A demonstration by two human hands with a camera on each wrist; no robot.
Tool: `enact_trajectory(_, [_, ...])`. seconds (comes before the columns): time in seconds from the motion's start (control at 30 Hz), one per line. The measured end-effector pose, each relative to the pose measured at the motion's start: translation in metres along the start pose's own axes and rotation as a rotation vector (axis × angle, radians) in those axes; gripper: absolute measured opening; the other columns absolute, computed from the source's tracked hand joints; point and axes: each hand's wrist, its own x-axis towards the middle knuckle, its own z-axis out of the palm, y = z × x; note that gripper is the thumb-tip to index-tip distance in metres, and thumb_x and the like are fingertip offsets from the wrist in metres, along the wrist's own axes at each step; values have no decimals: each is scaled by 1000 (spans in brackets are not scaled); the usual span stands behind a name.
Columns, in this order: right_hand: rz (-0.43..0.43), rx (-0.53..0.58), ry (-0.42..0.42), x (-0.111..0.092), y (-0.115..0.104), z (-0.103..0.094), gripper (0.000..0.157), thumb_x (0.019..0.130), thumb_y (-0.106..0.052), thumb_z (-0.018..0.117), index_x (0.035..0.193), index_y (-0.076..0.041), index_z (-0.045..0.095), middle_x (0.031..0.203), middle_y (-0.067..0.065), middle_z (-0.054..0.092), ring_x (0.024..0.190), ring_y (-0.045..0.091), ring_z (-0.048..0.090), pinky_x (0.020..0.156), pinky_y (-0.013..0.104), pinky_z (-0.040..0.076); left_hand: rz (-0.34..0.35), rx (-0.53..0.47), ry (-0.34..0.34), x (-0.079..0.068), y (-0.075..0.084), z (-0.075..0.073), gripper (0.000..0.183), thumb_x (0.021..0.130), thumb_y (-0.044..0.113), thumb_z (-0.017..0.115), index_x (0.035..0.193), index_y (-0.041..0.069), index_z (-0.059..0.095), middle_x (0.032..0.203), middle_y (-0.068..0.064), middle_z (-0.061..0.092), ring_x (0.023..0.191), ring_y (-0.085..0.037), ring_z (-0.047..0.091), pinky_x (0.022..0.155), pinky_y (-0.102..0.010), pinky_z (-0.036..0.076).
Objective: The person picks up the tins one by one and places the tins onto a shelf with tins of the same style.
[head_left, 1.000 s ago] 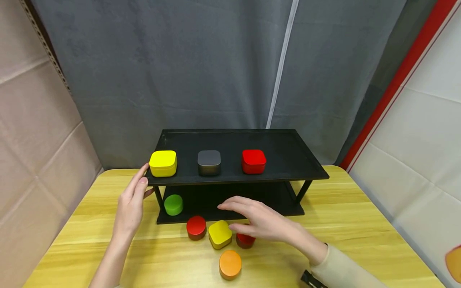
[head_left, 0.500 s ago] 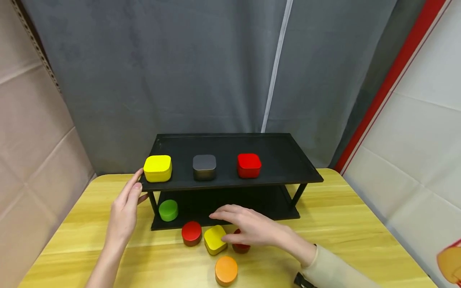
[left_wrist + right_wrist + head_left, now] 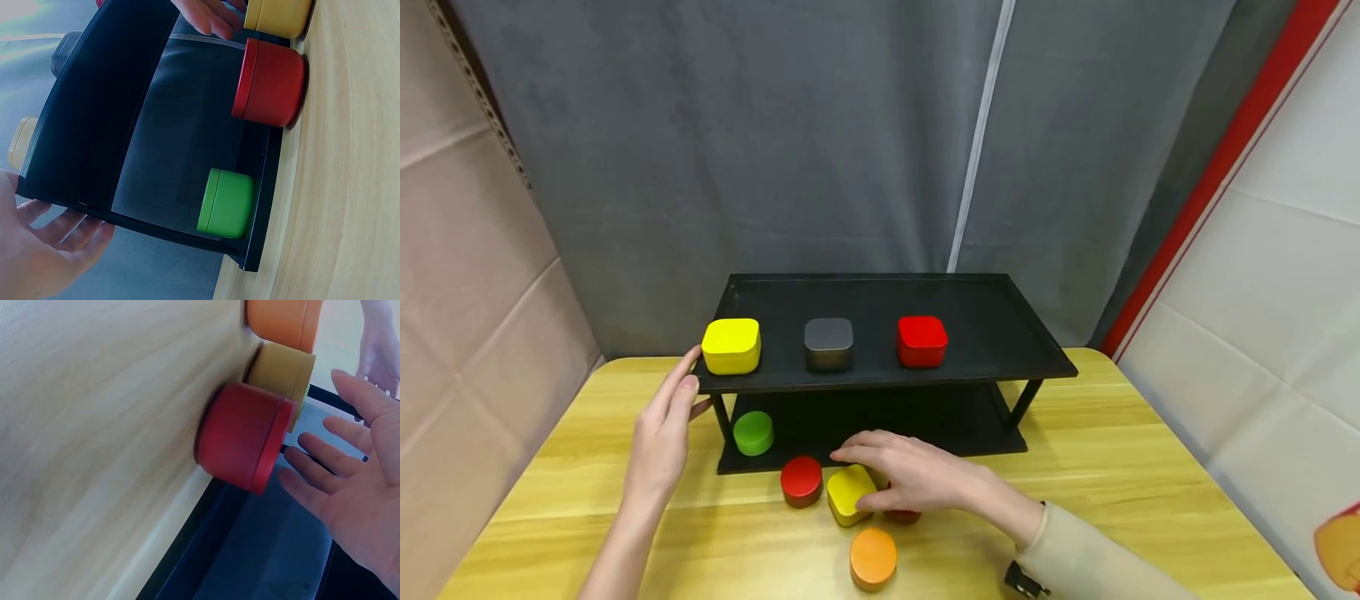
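Observation:
My left hand (image 3: 658, 442) grips the left edge of a black two-tier shelf (image 3: 992, 333), fingers bent around its end in the left wrist view. My right hand (image 3: 917, 473) hovers over a yellow rounded-square tin (image 3: 848, 493), its thumb overlapping the tin's right side in the head view. In the right wrist view its fingers are spread and bent, with nothing between them. A round red tin (image 3: 240, 434) stands under this hand, mostly hidden in the head view. Left of the yellow tin is another round red tin (image 3: 801, 482); nearer me stands a round orange tin (image 3: 873, 560).
On the shelf's top stand yellow (image 3: 732, 347), dark grey (image 3: 828, 344) and red (image 3: 922, 342) rounded-square tins. A round green tin (image 3: 753, 433) sits at the lower tier's left end. Grey curtain (image 3: 850, 142) hangs behind the wooden table (image 3: 1150, 500).
My right hand has moved a little left and down, closer over the yellow tin. My left hand keeps its place on the shelf. The head view has shifted slightly.

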Motion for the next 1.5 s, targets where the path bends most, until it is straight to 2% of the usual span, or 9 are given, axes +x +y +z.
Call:
enact_trajectory(0.1, [6,-6,-6,1,0,2,59,97,-42,71,150,-24,54,149,-4,56,135,13,55,114,33,52,0,-3,-2,0,0,1,50,113,42,32,161,32,34,168,-3,36,143,-32,48,91,1,48])
enact_trajectory(0.27, [17,0,-21,1,-1,6,60,96,-42,72,150,-24,54,150,-3,56,133,13,56,113,34,52,-1,-13,-1,1,0,1,49,113,40,32,161,31,35,168,-2,36,142,-28,49,91,1,48])
enact_trajectory(0.4, [17,17,-32,1,0,9,59,96,-41,72,150,-24,54,148,-4,57,131,13,56,113,33,52,-6,-23,5,1,0,2,48,113,39,34,160,32,36,167,-2,38,136,-6,51,91,1,48])
enact_trajectory(0.53, [10,19,-31,1,1,11,59,96,-40,73,149,-25,54,146,-5,58,130,12,57,113,33,52,-4,-37,8,0,0,2,48,113,38,34,160,32,37,167,-2,38,125,14,46,92,0,49])
enact_trajectory(0.67, [-6,22,-28,0,2,14,59,96,-39,73,149,-24,55,144,-5,60,128,11,57,113,31,52,-1,-31,9,0,1,3,48,113,39,34,160,32,37,167,0,38,129,10,47,92,0,49])
enact_trajectory(0.93, [-25,22,-31,1,2,18,58,95,-38,73,148,-22,55,140,-5,61,122,9,59,110,29,53,-9,-28,4,0,1,3,48,113,40,34,160,33,35,168,1,36,140,-12,48,92,0,48])
enact_trajectory(1.13, [-42,18,-20,2,2,17,57,95,-38,74,147,-21,57,136,-6,62,116,6,59,106,26,54,-6,-25,13,0,0,3,48,113,39,34,160,33,37,167,0,38,134,-1,49,92,0,49])
enact_trajectory(1.23, [-46,12,-11,2,2,15,57,95,-39,74,146,-21,57,135,-7,63,115,5,59,106,24,54,-1,-23,12,0,1,3,48,113,39,34,160,32,37,167,0,38,135,-1,49,92,1,48])
enact_trajectory(1.5, [-28,-1,1,1,0,8,56,96,-41,73,147,-23,57,136,-7,62,116,6,59,106,24,54,6,-19,13,0,1,2,48,113,39,34,160,31,37,167,-2,38,126,12,47,91,1,49])
